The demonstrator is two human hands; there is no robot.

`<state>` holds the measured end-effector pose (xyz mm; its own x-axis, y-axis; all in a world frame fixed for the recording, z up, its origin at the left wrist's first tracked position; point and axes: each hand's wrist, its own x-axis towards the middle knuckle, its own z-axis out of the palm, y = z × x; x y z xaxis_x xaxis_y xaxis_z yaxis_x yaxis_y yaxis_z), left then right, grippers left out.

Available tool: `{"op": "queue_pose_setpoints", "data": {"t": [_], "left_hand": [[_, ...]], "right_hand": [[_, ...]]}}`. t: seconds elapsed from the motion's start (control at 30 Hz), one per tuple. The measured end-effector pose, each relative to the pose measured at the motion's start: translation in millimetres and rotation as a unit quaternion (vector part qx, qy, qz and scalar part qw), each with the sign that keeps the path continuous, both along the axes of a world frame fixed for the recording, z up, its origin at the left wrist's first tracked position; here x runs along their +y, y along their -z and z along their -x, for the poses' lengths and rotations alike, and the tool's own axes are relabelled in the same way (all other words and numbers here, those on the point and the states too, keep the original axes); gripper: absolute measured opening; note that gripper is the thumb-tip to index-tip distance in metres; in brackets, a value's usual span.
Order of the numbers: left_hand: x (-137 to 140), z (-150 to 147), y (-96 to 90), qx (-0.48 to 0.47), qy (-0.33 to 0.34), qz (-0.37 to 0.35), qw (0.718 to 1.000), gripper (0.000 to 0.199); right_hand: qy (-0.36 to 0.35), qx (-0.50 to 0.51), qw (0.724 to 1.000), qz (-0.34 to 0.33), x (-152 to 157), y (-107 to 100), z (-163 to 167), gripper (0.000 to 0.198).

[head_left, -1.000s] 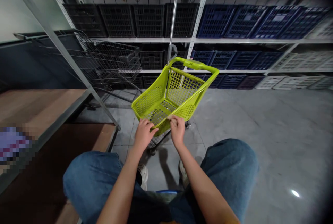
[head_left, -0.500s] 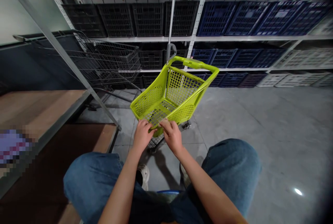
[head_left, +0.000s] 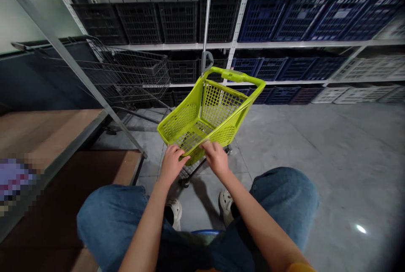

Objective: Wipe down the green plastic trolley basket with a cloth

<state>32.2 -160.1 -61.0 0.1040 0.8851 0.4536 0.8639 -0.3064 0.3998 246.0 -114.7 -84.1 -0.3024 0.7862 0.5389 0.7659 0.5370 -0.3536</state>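
A small lime-green plastic shopping cart (head_left: 190, 116) with latticed sides stands on the floor in front of my knees, its handle at the far end. My left hand (head_left: 172, 163) grips the near end of the basket rim, fingers over the edge and thumb toward the corner. On the right side rim, a little farther along, rests my right hand (head_left: 217, 157) with its fingers bent together. Something small and pale shows at those fingertips, too blurred to name. A metal pole with a grey hook rises beside the cart's handle.
Behind the cart, white metal shelves (head_left: 284, 46) carry black, blue and white crates. A dark wire shopping cart (head_left: 136, 69) stands at the left, near a wooden shelf unit (head_left: 53, 122) with a metal post. Grey floor (head_left: 316, 145) extends to the right.
My right hand has moved to the right along the rim, away from my left hand. The left hand keeps its place at the near end. The cart has barely shifted in view.
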Motion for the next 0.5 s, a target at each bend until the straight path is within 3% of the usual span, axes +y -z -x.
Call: {"op": "queue_pose_setpoints", "data": {"t": [0.07,0.13,0.27,0.33,0.4,0.5], "left_hand": [[1,0,0.7,-0.003,0.003,-0.006,1.000,0.016],[2,-1,0.5,0.002,-0.002,-0.009,1.000,0.016],[4,4,-0.7,0.021,-0.001,-0.005,1.000,0.013],[5,11,-0.7,0.030,0.014,-0.002,0.999,0.013],[6,17,-0.1,0.036,0.032,0.001,0.999,0.014],[7,23,1.3,0.033,0.045,0.003,0.998,0.014]], "right_hand": [[0.060,0.057,0.997,0.007,7,-4,-3,0.033],[0.068,0.102,0.992,0.017,1,-3,6,0.032],[-0.057,0.059,0.996,0.021,-23,11,33,0.033],[-0.092,0.019,0.995,0.012,-21,14,30,0.034],[-0.064,0.026,0.998,0.008,-2,12,14,0.035],[0.030,0.124,0.992,0.002,39,1,-14,0.035]]}}
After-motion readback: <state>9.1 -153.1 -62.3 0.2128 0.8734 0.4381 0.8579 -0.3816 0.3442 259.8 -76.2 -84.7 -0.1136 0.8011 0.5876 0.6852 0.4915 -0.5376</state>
